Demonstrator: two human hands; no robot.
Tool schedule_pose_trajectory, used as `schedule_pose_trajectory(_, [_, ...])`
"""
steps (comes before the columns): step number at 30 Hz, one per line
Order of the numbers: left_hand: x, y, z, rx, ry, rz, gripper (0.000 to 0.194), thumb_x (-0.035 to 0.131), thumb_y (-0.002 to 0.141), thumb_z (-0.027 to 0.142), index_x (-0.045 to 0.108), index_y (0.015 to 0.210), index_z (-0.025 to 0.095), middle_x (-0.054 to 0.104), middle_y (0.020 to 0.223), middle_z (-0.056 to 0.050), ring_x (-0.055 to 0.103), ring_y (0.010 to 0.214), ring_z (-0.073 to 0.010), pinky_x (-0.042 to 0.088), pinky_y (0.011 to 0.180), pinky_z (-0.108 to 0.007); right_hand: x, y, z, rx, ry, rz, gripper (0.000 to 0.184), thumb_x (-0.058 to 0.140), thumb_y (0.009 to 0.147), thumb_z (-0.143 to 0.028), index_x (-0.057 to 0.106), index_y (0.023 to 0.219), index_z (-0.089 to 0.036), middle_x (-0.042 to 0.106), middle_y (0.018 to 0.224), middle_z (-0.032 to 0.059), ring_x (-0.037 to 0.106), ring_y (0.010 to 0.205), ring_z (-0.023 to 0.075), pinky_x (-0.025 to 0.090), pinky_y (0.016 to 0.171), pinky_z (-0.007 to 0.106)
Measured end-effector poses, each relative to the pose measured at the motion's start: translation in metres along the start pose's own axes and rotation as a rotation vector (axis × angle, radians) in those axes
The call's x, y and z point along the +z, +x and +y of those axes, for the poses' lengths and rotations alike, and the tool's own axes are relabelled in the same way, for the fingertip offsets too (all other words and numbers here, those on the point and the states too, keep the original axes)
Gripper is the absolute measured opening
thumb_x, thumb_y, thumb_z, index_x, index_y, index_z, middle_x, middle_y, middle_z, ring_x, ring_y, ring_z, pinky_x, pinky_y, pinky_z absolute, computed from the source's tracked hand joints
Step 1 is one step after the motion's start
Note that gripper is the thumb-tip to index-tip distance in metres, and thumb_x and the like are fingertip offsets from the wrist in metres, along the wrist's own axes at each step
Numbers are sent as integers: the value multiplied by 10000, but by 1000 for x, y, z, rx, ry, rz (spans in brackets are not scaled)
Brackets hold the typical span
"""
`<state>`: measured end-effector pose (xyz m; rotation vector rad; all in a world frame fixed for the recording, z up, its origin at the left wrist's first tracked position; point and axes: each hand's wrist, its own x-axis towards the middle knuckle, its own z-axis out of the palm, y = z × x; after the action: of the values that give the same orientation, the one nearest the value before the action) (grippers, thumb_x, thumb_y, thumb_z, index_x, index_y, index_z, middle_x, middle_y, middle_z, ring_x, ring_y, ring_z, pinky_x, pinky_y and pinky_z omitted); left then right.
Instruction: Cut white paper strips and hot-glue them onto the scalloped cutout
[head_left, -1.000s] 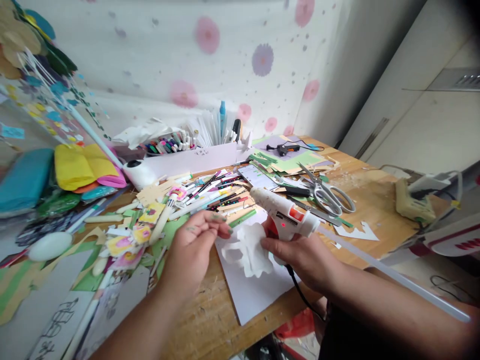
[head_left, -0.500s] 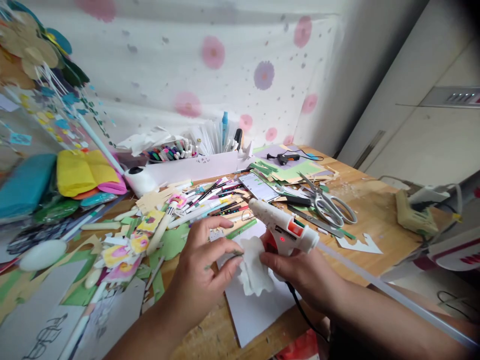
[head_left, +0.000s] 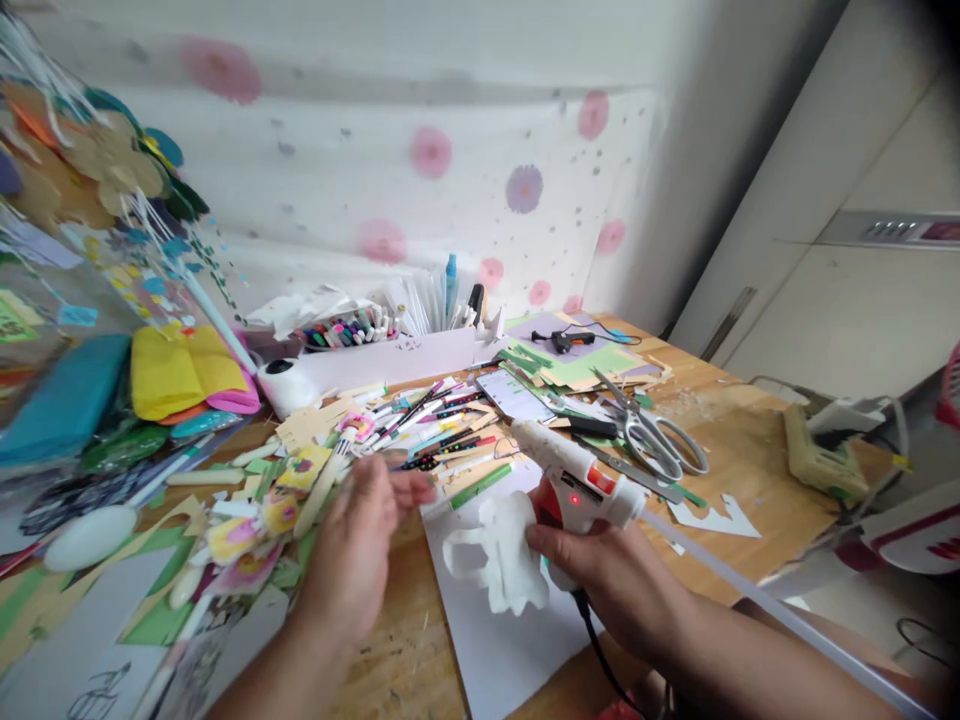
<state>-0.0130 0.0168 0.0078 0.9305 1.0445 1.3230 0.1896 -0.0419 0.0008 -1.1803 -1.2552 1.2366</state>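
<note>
My right hand (head_left: 592, 560) is wrapped round a white hot glue gun (head_left: 559, 455) with red parts and a lit red light. A clear glue stick (head_left: 765, 600) runs out of its back. Against the thumb of the same hand is a small white cut-out (head_left: 514, 555) with wavy edges and a loop on its left side, apparently pinched there. Below it lies a white sheet (head_left: 487, 650). Off to the left, my left hand (head_left: 356, 540) is blurred, its fingers stretched out and apart from the cut-out, near paper scraps and pens.
Scissors (head_left: 652, 440), a phone (head_left: 517, 395) and scattered pens lie behind the hands. A second glue gun (head_left: 566, 340) rests on coloured paper at the back. Painted paper flowers (head_left: 274, 515) and scraps crowd the left. A power strip (head_left: 821, 455) sits at the right edge.
My left hand has come away from the white cut-out and moved left. The loop on the cut-out's left side now shows. My right hand still holds the glue gun.
</note>
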Motion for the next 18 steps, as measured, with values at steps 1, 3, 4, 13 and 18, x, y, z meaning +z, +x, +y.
schedule_pose_trajectory(1, [6, -7, -4, -60, -26, -78, 375, 546, 840, 515, 538, 1015, 183, 709, 841, -63, 659, 802, -239, 476, 809, -428, -1, -1, 1, 7, 30, 23, 138, 593, 738, -248, 477, 680, -202, 433, 644, -33, 400, 605, 133, 334, 540, 257])
schedule_pose_trajectory(3, [18, -24, -14, -164, -99, -207, 467, 580, 825, 507, 447, 1175, 228, 690, 1028, -100, 656, 896, -260, 479, 808, -439, -5, -2, 4, -15, 70, 87, 145, 607, 754, -273, 490, 710, -200, 441, 667, -29, 408, 623, 137, 350, 551, 256])
schedule_pose_trajectory(4, [24, -31, -20, -181, -149, -229, 555, 644, 789, 476, 401, 1239, 261, 667, 1098, -100, 650, 924, -260, 479, 810, -425, -7, -4, 5, -39, 72, 129, 145, 610, 771, -287, 499, 734, -200, 449, 680, -27, 410, 631, 138, 359, 559, 255])
schedule_pose_trajectory(13, [38, -43, -51, -192, -218, -264, 1021, 838, 575, 282, 222, 1389, 320, 685, 818, -6, 649, 748, -205, 478, 692, -296, 3, -9, 11, -61, 126, 239, 218, 645, 767, -394, 569, 840, -204, 561, 794, 25, 528, 752, 196, 455, 665, 287])
schedule_pose_trajectory(18, [42, -44, -42, -227, -314, -298, 1060, 851, 527, 268, 221, 1376, 334, 706, 932, -41, 654, 856, -241, 481, 761, -320, 3, -5, 11, -85, 142, 226, 188, 652, 754, -369, 574, 802, -204, 563, 770, 18, 532, 743, 189, 461, 678, 289])
